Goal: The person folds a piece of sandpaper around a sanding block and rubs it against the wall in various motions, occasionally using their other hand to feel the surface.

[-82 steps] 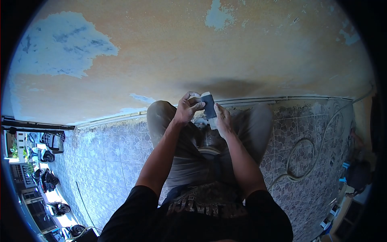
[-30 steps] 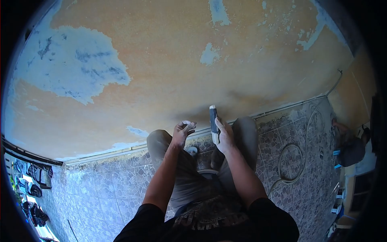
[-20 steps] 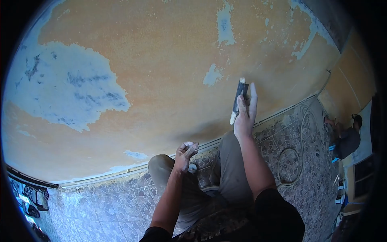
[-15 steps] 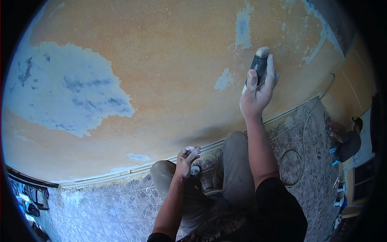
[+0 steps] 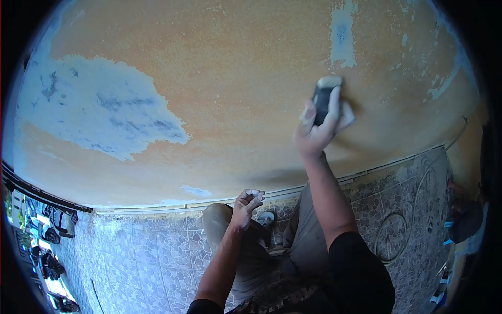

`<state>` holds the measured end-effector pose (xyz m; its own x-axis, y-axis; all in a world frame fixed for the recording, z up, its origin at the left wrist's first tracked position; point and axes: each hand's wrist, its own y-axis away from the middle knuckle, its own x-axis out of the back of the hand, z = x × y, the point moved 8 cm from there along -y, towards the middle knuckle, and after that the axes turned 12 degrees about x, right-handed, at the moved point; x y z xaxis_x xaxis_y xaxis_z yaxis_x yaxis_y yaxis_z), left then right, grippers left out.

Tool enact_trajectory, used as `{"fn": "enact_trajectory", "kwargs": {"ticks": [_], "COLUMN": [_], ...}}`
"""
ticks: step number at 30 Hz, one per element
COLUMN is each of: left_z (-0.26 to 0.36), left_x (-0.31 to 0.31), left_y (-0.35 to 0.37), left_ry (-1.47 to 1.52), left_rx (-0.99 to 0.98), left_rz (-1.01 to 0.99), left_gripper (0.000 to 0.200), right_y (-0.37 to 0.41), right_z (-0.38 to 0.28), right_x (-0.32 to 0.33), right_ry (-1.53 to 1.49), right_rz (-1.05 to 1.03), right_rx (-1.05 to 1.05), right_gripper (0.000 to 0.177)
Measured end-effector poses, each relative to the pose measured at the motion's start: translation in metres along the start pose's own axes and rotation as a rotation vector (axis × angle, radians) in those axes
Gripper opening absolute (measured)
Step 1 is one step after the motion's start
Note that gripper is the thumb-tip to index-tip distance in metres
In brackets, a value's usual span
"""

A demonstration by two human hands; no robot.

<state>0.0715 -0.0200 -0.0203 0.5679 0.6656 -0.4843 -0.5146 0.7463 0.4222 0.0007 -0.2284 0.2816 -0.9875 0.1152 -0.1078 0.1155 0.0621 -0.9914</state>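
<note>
My right hand (image 5: 319, 125) grips a black sanding block (image 5: 324, 102) with a pale end, my thumb on one side and fingers on the other. It is held against the orange-painted wall (image 5: 235, 104), just below a bare whitish strip (image 5: 342, 36). Slight motion blur softens the hand. Low in front of my knee, my left hand (image 5: 246, 209) is loosely closed, thumb against curled fingers. Its fingertips are dusty white, and no object shows in it. A large peeled whitish patch (image 5: 104, 104) spreads over the wall's left part.
Stone-patterned floor tiles (image 5: 151, 251) run along the wall's base. A coiled hose (image 5: 391, 238) lies to my right, and beyond it another person (image 5: 465, 220) is low down. Parked motorbikes (image 5: 49, 261) stand at far left. My bent knees (image 5: 217, 217) are close to the wall.
My right hand has moved left and a little down across the wall with the sanding block. My left hand has barely moved. The whole view has shifted slightly.
</note>
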Motion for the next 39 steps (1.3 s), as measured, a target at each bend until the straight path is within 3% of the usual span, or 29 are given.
{"fn": "enact_trajectory", "kwargs": {"ticks": [2,4,6,8,10,12,14,16,17,19,20,21,25,27,29,31,33,34,36,38,39], "left_z": [0.0,-0.001,0.002,-0.001,-0.001,0.004,0.016,0.069,0.107,0.17,0.188,0.195,0.168,0.147,0.13,0.118,0.107,0.093,0.099,0.114,0.123], "left_x": [0.0,-0.002,-0.006,-0.004,-0.006,-0.018,-0.038,-0.114,-0.167,-0.267,-0.307,-0.342,-0.461,-0.506,-0.534,-0.541,-0.537,-0.532,-0.508,-0.464,-0.436], "left_y": [-0.001,-0.007,-0.01,-0.011,-0.006,0.005,0.009,0.024,0.034,0.063,0.074,0.085,0.118,0.136,0.145,0.162,0.157,0.168,0.147,0.154,0.157], "left_ry": [-0.039,-0.092,-0.116,-0.164,-0.209,-0.243,-0.394,-0.745,-0.933,-1.033,-1.075,-1.119,-1.276,-1.635,-1.601,-1.612,-1.825,-1.821,-1.658,-1.219,-1.123], "left_rx": [-0.025,-0.033,-0.032,-0.008,-0.015,-0.014,-0.14,-0.307,-0.447,-0.675,-0.845,-1.025,-1.325,-1.335,-1.409,-1.501,-1.366,-1.406,-1.257,-1.223,-1.315], "left_rz": [0.026,0.041,0.068,0.098,0.125,0.135,0.111,-0.024,-0.101,-0.265,-0.398,-0.527,-0.983,-1.034,-1.076,-1.165,-1.078,-1.193,-0.969,-0.926,-0.826], "left_gripper": [0.019,0.021,0.023,0.027,0.026,0.026,0.022,0.02,0.022,0.026,0.024,0.022,0.028,0.029,0.03,0.031,0.028,0.028,0.024,0.021,0.023], "right_y": [-0.055,-0.044,0.036,0.123,0.14,0.09,0.029,-0.003,-0.007,0.011,0.044,0.064,0.068,0.068,0.066,0.06,0.048,0.041,0.007,-0.029,-0.041], "right_z": [0.023,0.027,0.014,-0.002,0.006,0.039,0.092,0.134,0.137,0.127,0.12,0.115,0.102,0.096,0.093,0.091,0.094,0.097,0.103,0.101,0.109], "right_x": [0.008,0.011,0.001,0.004,0.017,0.037,0.058,0.078,0.077,0.07,0.062,0.052,0.053,0.051,0.05,0.051,0.055,0.058,0.063,0.068,0.069], "right_ry": [-0.02,-0.042,-0.014,-0.077,-0.075,0.017,0.0,-0.07,-0.04,-0.015,0.098,0.215,-0.015,-0.103,-0.145,-0.153,-0.12,-0.057,-0.069,-0.124,-0.197], "right_rz": [0.083,0.136,0.035,-0.223,-0.463,-0.285,-0.005,0.123,0.133,0.094,-0.053,-0.189,-0.258,-0.333,-0.408,-0.424,-0.351,-0.289,-0.179,-0.046,0.044], "right_rx": [-0.136,-0.181,0.026,0.294,0.335,0.044,-0.262,-0.471,-0.417,-0.32,-0.254,-0.169,-0.014,0.037,0.057,0.06,0.031,0.005,-0.076,-0.161,-0.296], "right_gripper": [0.058,0.051,0.043,0.039,0.044,0.046,0.05,0.056,0.057,0.06,0.06,0.06,0.061,0.061,0.062,0.062,0.063,0.063,0.059,0.056,0.058]}}
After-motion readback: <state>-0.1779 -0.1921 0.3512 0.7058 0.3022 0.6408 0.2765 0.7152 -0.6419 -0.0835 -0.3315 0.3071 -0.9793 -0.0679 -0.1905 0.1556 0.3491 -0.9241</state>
